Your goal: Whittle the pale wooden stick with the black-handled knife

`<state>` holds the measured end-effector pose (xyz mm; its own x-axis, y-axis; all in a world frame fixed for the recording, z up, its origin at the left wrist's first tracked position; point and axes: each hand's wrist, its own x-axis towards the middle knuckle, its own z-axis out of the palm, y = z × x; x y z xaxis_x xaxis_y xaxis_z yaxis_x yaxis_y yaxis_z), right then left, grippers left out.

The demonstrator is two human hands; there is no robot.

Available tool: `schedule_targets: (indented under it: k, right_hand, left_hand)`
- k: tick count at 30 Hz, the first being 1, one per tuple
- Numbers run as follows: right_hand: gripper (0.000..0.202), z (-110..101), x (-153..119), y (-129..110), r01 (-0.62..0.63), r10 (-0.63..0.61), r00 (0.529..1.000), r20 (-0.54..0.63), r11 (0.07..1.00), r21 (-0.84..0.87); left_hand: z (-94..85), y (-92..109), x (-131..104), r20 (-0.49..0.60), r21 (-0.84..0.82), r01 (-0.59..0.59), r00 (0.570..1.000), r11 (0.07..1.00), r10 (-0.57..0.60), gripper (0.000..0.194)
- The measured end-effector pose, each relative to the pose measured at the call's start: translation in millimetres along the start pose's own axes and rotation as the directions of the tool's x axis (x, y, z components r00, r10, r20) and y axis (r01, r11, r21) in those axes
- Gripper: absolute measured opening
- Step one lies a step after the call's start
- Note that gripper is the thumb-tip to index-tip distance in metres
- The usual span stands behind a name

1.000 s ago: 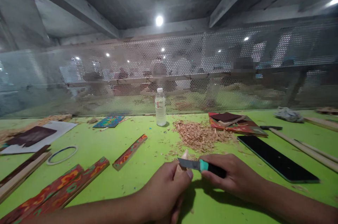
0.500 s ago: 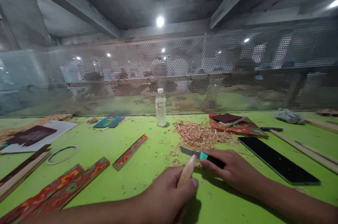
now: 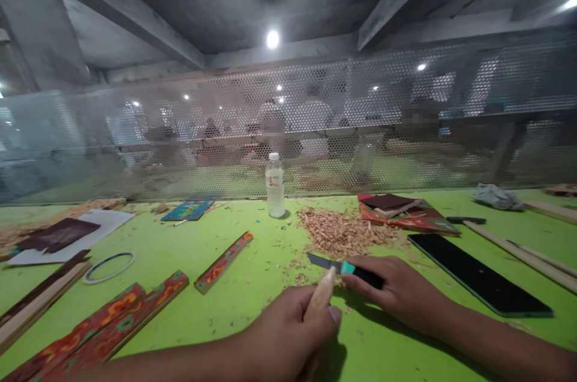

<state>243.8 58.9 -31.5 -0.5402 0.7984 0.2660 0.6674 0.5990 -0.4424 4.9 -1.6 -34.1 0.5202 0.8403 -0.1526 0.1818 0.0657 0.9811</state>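
My left hand [image 3: 295, 331] is wrapped round a pale piece of wood [image 3: 321, 297] whose tapered tip points up and away from me. My right hand [image 3: 399, 286] grips a utility knife [image 3: 367, 274] with a black and teal handle. The knife's dark blade [image 3: 321, 260] points left, just behind the wood's tip; whether they touch I cannot tell. Beyond the hands, a heap of wood shavings [image 3: 345, 233] lies on the green table [image 3: 225, 322]. The lower end of the wood is hidden in my left hand.
A water bottle [image 3: 275, 187] stands before a perforated metal screen [image 3: 216, 154]. Painted wooden strips [image 3: 130, 322] and a tape ring [image 3: 109, 267] lie left. A black phone [image 3: 480, 277], a hammer-like tool [image 3: 478, 226] and sandpaper [image 3: 391, 202] on a painted board [image 3: 433, 221] are at right.
The view has shifted very slightly. Both hands keep their holds on the wood and the knife, with almost no movement between them.
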Motion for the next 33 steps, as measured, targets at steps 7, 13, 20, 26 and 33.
schedule_targets:
  k: [7, 13, 20, 26, 33]
  right_hand:
    - [0.048, 2.1, 5.4, -3.9, 0.001, -0.001, 1.000, -0.007, 1.000, -0.011]
    - [0.050, 5.5, 9.4, -6.3, -0.005, 0.004, 0.999, -0.033, 1.000, -0.030]
    - [0.051, 6.3, 11.0, -10.2, -0.036, 0.031, 0.995, -0.090, 0.997, -0.064]
    - [0.034, 7.5, 10.5, -9.8, -0.050, 0.047, 0.997, -0.064, 0.998, -0.047]
    - [0.036, 8.1, 14.6, 0.1, -0.195, 0.196, 0.980, -0.037, 0.981, 0.013]
  left_hand:
    - [-2.6, -9.4, 7.8, -0.041, 0.060, -0.133, 0.990, 0.989, 0.136, 0.048]
    - [-2.0, -13.0, 12.5, -0.100, 0.154, -0.196, 0.972, 0.968, 0.213, 0.061]
    - [-1.1, -17.2, 12.6, -0.180, 0.167, -0.191, 0.959, 0.967, 0.220, 0.050]
    - [2.7, -12.1, 7.8, -0.214, 0.012, 0.026, 0.977, 1.000, -0.023, 0.031]
    - [-6.0, -0.6, 8.2, -0.102, -0.191, 0.241, 0.959, 0.952, -0.264, 0.036]
